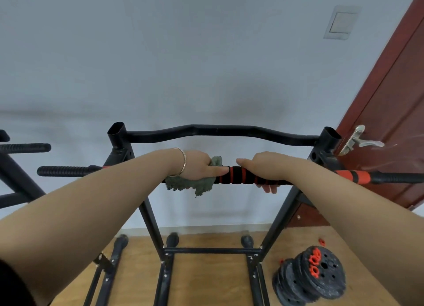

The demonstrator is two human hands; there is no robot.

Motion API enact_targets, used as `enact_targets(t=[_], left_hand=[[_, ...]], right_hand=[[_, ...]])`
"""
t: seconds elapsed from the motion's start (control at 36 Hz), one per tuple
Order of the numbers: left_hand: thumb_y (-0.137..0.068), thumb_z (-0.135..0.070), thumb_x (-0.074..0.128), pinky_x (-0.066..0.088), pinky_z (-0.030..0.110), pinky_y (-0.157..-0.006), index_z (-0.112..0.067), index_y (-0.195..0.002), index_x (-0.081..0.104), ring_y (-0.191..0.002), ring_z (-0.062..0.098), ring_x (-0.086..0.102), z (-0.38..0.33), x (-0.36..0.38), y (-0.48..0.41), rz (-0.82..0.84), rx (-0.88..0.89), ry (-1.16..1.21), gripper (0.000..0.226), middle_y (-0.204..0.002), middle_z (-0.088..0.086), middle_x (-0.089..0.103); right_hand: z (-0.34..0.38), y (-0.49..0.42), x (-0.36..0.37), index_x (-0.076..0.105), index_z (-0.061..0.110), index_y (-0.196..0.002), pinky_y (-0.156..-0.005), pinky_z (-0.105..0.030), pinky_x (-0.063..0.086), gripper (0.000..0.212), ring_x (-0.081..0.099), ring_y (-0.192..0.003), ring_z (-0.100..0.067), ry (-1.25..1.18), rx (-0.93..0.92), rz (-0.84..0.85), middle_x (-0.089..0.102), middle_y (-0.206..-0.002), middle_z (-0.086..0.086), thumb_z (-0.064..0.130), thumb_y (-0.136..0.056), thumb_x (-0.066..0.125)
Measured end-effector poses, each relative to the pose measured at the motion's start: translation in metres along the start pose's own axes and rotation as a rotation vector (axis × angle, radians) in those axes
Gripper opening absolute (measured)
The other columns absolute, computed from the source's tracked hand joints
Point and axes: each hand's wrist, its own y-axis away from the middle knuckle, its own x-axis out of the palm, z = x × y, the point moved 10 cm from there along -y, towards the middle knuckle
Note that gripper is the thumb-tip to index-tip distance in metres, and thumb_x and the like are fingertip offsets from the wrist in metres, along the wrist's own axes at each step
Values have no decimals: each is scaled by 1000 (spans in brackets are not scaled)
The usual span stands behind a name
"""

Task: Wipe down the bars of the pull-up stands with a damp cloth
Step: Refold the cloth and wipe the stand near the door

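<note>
While left hand (pixel 197 166) clasps cloth (pixel 190 184) on the bar (pixel 237 178) and right hand (pixel 269 168) grips it, weight plates (pixel 310 277) lie nearby.

I have my left hand (pixel 202 165), a thin bracelet (pixel 182 162) on its wrist, closed round a grey-green cloth (pixel 190 184) that wraps the black wrapped bar (pixel 234 176) with its red spiral bands, while my right hand (pixel 263 168) grips the same bar bare, just to the right and apart from the cloth. Beyond my hands the stand's curved top bar (pixel 218 131) runs between two open-ended uprights in front of a pale wall. A stack of black weight plates (pixel 309 278) lies on the wooden floor (pixel 206 282) by the stand's right foot, and a dark red door (pixel 390 122) stands at its right side
</note>
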Motion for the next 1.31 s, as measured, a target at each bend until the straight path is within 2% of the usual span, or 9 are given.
enact_targets(t=[0.14,0.28,0.39,0.53,0.64,0.78,0.94,1.19,1.31], left_hand=[[-94,-74,12,47,32,-72,-12,-84,61,-71,21,64,4,1,2,45,-59,121,80,-78,5,67],[-99,-66,9,41,36,-94,-17,-138,54,-91,22,59,3,-8,1,-7,-102,195,77,-119,10,64],[-103,-58,11,37,38,-101,-23,-139,54,-116,27,55,13,-24,-11,-178,-131,231,67,-133,7,58],[-104,-54,11,38,37,-97,-11,-137,54,-105,27,55,31,-58,-2,-495,-176,546,70,-126,13,60],[-101,-62,14,38,38,-105,-11,-118,67,-106,24,59,9,-61,3,-517,-74,657,76,-115,7,66],[-106,-39,23,39,32,-74,-9,-117,57,-75,23,57,-53,-49,4,-483,93,313,47,-87,4,64],[-100,-62,19,37,34,-66,-18,-93,47,-78,22,54,-87,-30,-4,-492,119,-71,53,-85,0,56],[-95,-71,11,33,31,-56,-20,-80,49,-63,18,50,-83,-24,-19,-403,-14,-290,66,-67,-2,51],[-105,-47,29,45,33,-58,-36,-135,34,-66,23,56,-79,-24,-28,-337,35,-235,31,-74,3,56]], right_hand=[[9,3,-8,61,10,-75,-68,-36,55,73,60,-50,-22,253,-48,-219,63,-59,-4,56,-99,10],[20,17,-14,52,15,-69,-51,-29,33,64,48,-53,-19,465,-141,-476,51,-61,-1,47,-102,8],[24,28,-15,49,18,-64,-49,-26,32,59,41,-45,-17,528,-137,-604,48,-55,3,45,-103,15],[28,29,-16,44,17,-75,-50,-25,33,42,42,-49,-18,476,-185,-581,48,-60,2,37,-105,23],[12,7,-27,43,10,-82,-55,-32,33,37,46,-65,-25,199,-126,-410,46,-69,-4,30,-105,22],[-31,-1,-39,49,10,-77,-66,-36,44,42,53,-69,-27,18,80,-293,56,-76,-8,34,-102,25],[-49,-4,-9,67,-1,-86,-67,-38,56,65,66,-54,-29,-196,118,42,72,-68,-16,45,-101,24],[-41,-2,-20,61,7,-78,-55,-30,50,51,54,-43,-20,-99,61,-124,62,-58,-5,37,-101,27],[-32,10,-33,52,8,-85,-62,-32,50,36,60,-57,-21,123,23,-310,61,-68,-2,28,-102,28]])
